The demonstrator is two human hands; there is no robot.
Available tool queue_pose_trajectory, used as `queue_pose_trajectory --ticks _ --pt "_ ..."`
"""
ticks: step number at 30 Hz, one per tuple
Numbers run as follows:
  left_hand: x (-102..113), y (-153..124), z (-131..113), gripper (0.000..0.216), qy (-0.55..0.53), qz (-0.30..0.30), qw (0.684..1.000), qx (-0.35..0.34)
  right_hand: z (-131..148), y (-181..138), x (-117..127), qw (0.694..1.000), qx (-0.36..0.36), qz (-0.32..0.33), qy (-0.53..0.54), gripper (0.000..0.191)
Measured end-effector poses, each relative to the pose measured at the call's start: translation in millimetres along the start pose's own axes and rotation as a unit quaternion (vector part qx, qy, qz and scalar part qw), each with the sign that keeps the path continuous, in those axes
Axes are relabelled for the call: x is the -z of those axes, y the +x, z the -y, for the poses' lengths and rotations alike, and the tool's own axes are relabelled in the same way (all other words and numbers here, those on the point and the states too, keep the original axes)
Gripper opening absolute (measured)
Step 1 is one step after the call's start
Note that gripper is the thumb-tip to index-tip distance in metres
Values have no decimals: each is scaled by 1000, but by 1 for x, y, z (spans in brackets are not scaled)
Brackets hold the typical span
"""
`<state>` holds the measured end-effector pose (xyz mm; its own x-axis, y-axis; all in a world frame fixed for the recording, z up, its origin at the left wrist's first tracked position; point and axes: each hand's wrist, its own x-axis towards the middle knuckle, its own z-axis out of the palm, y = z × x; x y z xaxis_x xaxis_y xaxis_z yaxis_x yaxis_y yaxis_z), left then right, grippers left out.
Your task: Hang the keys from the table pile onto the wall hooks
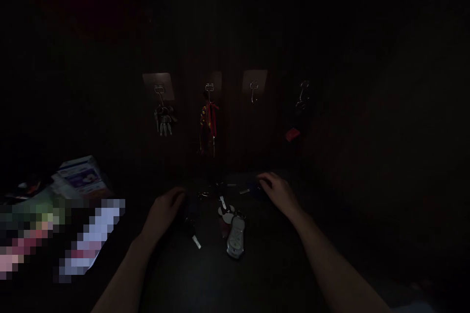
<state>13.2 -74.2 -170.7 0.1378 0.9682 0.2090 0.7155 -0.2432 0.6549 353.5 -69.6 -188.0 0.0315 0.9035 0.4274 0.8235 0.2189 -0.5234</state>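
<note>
The scene is very dark. My left hand [166,209] rests on the dark tabletop with its fingers loosely bent, beside a dark key fob whose pale key blade [197,242] points toward me. My right hand [277,192] lies farther right, fingers slightly curled and apart, close to a blue-headed key [253,187]. I see no object clearly gripped by either hand. Between them lies a grey remote key fob [236,237] on a ring with a light round tag [226,214] and a key [222,202]. Other small keys [203,195] behind are hard to make out.
Several metal hooks line the dark upright panel ahead. A key bunch [164,120] hangs at left, red and patterned lanyards [212,120] beside it, then a bare hook [253,92], then a red tag [293,134]. Packets [82,176] and blurred items are at left.
</note>
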Motion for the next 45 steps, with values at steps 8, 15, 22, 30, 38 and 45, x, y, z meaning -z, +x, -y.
queue_pose_trajectory --ticks 8,15,22,30,38,45 --pt "-17 -3 0 30 35 41 995 -85 32 -7 -17 994 91 61 10 22" --pt "-28 -2 -7 16 13 46 995 -88 46 -8 -19 988 119 94 26 21" --pt "-24 1 -18 25 -135 21 990 29 45 -8 -23 987 128 100 21 21" --pt "-21 0 -23 32 -352 50 923 148 49 -9 -25 984 143 97 37 21" --pt "-21 -9 -44 25 -509 90 839 168 83 -17 -21 967 83 125 208 17" --pt "-29 -16 -59 28 -545 146 814 137 108 -23 -25 926 2 122 358 19"
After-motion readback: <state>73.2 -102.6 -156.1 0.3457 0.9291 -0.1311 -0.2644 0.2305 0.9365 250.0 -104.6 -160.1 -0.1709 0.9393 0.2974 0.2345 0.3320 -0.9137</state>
